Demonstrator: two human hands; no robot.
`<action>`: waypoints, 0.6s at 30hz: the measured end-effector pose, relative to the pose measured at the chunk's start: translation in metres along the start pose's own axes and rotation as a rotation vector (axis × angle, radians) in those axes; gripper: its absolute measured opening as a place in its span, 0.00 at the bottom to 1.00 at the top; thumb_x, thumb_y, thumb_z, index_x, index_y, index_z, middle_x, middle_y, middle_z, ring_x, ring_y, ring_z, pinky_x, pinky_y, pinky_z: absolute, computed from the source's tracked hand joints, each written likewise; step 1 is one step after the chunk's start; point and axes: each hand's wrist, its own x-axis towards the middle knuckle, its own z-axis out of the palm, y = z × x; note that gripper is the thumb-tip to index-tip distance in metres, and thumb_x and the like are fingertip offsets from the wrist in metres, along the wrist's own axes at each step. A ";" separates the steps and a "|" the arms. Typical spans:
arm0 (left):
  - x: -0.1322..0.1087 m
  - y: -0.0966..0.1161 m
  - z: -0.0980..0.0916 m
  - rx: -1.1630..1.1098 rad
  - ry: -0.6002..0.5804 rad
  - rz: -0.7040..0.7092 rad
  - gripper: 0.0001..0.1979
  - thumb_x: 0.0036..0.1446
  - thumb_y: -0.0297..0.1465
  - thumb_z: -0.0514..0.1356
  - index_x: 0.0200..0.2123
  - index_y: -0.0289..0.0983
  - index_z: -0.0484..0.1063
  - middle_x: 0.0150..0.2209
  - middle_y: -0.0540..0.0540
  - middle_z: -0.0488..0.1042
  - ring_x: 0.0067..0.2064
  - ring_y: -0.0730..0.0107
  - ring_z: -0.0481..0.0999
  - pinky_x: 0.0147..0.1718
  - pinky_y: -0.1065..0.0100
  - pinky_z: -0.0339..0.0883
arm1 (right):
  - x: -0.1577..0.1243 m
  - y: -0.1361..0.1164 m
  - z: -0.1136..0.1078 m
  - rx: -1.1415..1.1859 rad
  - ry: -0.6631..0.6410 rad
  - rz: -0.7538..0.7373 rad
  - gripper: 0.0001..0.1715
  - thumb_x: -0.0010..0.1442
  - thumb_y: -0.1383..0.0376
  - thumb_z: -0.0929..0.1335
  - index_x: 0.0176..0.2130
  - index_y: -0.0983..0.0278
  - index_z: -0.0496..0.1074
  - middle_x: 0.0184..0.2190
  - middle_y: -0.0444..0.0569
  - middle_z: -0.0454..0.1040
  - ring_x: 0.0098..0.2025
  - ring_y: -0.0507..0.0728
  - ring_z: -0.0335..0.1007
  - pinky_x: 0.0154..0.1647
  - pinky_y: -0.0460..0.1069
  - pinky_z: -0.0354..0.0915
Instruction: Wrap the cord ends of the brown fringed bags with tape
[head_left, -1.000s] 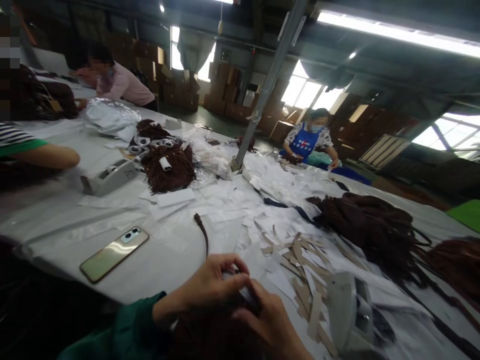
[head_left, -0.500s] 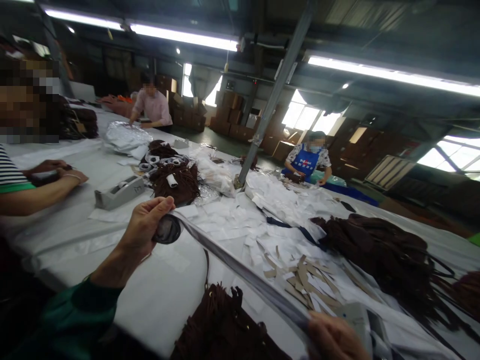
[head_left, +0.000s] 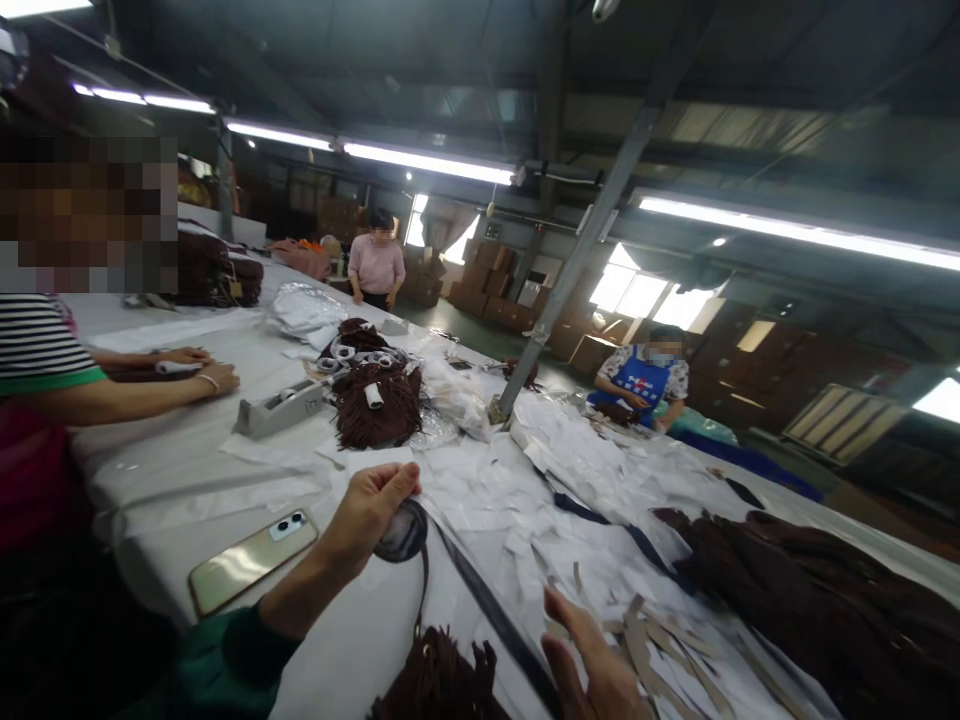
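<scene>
My left hand point(head_left: 371, 520) is closed, thumb and forefinger pinching the end of a long dark strap point(head_left: 491, 600). A round dark coil point(head_left: 403, 530) sits just under these fingers; whether it is part of the strap I cannot tell. From there the strap slants down to the right, past my right hand point(head_left: 600, 660). That hand has its thumb and fingers apart, beside the strap's lower stretch. Below, partly cut off by the frame, lies a brown fringed bag point(head_left: 442, 680) with a thin strap rising from it.
A phone point(head_left: 255, 562) lies left of my forearm. Beyond are a tape dispenser point(head_left: 281, 405), a fringed brown bag point(head_left: 379, 405) and a metal post point(head_left: 555, 290). Paper scraps point(head_left: 652, 640) and brown bags point(head_left: 810, 600) lie right. A co-worker's hands point(head_left: 199, 370) are at left.
My right hand has let go of the strap and its fingers have spread. The strap hangs less taut. The view has shifted left, bringing the phone into sight.
</scene>
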 end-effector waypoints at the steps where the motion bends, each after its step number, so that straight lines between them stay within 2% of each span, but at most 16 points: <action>1: -0.003 -0.002 0.005 0.027 -0.036 -0.002 0.24 0.48 0.49 0.65 0.23 0.32 0.68 0.14 0.57 0.57 0.16 0.84 0.49 0.15 0.77 0.40 | 0.005 -0.014 0.003 0.026 0.049 -0.020 0.31 0.65 0.49 0.58 0.58 0.64 0.65 0.55 0.58 0.70 0.57 0.64 0.66 0.59 0.59 0.62; 3: -0.009 -0.007 0.012 0.076 -0.099 0.014 0.24 0.49 0.49 0.65 0.22 0.31 0.69 0.15 0.56 0.57 0.18 0.83 0.50 0.17 0.76 0.41 | 0.017 -0.041 0.012 0.098 0.105 -0.073 0.33 0.64 0.47 0.59 0.60 0.64 0.63 0.55 0.58 0.69 0.58 0.64 0.65 0.59 0.59 0.62; 5: -0.013 -0.011 0.017 0.110 -0.137 0.032 0.25 0.50 0.50 0.64 0.22 0.31 0.69 0.17 0.55 0.59 0.20 0.82 0.51 0.19 0.75 0.42 | 0.029 -0.063 0.024 0.190 0.113 -0.115 0.37 0.62 0.45 0.60 0.61 0.65 0.61 0.52 0.58 0.72 0.53 0.63 0.70 0.53 0.56 0.68; 8: -0.020 -0.015 0.020 0.083 -0.181 0.026 0.25 0.51 0.50 0.63 0.22 0.32 0.68 0.17 0.54 0.58 0.20 0.81 0.52 0.19 0.75 0.44 | 0.041 -0.086 0.038 0.361 -0.049 -0.121 0.39 0.60 0.43 0.61 0.59 0.66 0.62 0.37 0.53 0.78 0.35 0.59 0.76 0.36 0.50 0.72; 10: -0.026 -0.018 0.024 0.007 -0.159 0.028 0.24 0.52 0.49 0.63 0.23 0.33 0.66 0.18 0.55 0.58 0.20 0.82 0.52 0.19 0.75 0.45 | 0.043 -0.098 0.042 0.473 -0.170 -0.112 0.34 0.61 0.43 0.59 0.51 0.66 0.69 0.31 0.49 0.77 0.30 0.57 0.74 0.30 0.47 0.70; 11: -0.029 -0.019 0.027 -0.050 -0.125 0.027 0.23 0.52 0.48 0.63 0.23 0.34 0.64 0.18 0.55 0.58 0.20 0.82 0.52 0.18 0.76 0.46 | 0.042 -0.103 0.044 0.500 -0.188 -0.108 0.31 0.62 0.44 0.59 0.47 0.65 0.71 0.29 0.48 0.76 0.30 0.56 0.73 0.29 0.46 0.69; 13: -0.035 -0.023 0.034 -0.181 -0.032 0.009 0.22 0.53 0.48 0.63 0.24 0.36 0.61 0.19 0.57 0.56 0.19 0.82 0.52 0.18 0.76 0.47 | 0.037 -0.109 0.047 0.466 -0.118 -0.093 0.28 0.62 0.45 0.61 0.41 0.65 0.71 0.27 0.47 0.75 0.29 0.55 0.72 0.28 0.45 0.66; 15: -0.040 -0.029 0.041 -0.289 0.036 -0.021 0.22 0.53 0.48 0.62 0.26 0.38 0.58 0.19 0.58 0.54 0.19 0.81 0.51 0.18 0.77 0.48 | 0.030 -0.110 0.053 0.362 -0.003 -0.064 0.24 0.62 0.47 0.62 0.40 0.64 0.70 0.23 0.44 0.73 0.24 0.54 0.69 0.24 0.45 0.63; 18: -0.040 -0.038 0.044 -0.290 0.022 -0.051 0.22 0.54 0.50 0.60 0.29 0.38 0.58 0.20 0.58 0.54 0.20 0.81 0.52 0.18 0.77 0.50 | 0.023 -0.099 0.061 0.217 0.085 -0.080 0.23 0.65 0.47 0.58 0.37 0.63 0.68 0.20 0.43 0.72 0.21 0.54 0.70 0.21 0.45 0.60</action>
